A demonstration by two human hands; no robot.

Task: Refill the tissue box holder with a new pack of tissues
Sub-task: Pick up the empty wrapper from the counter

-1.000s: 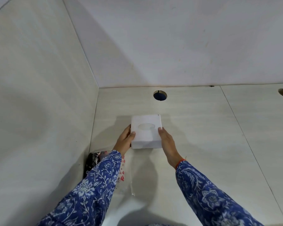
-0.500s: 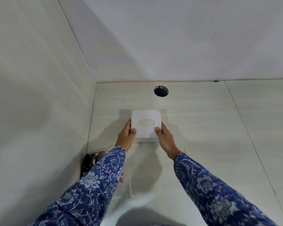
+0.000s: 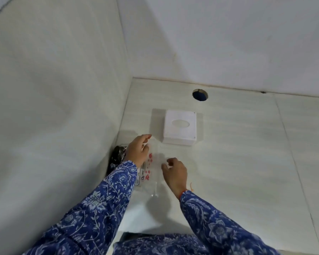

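A pale worktop fills the lower right of the frame, meeting light walls at the left and top. Blue floral sleeves reach in from the bottom. The white tissue box holder sits closed at centre, its oval slot facing up, apart from both hands. Just below and left of it lies a clear plastic wrapper with red print. The left hand pinches the wrapper's upper edge; the right hand, fingers curled, grips its right side. A small dark object lies against the left wall.
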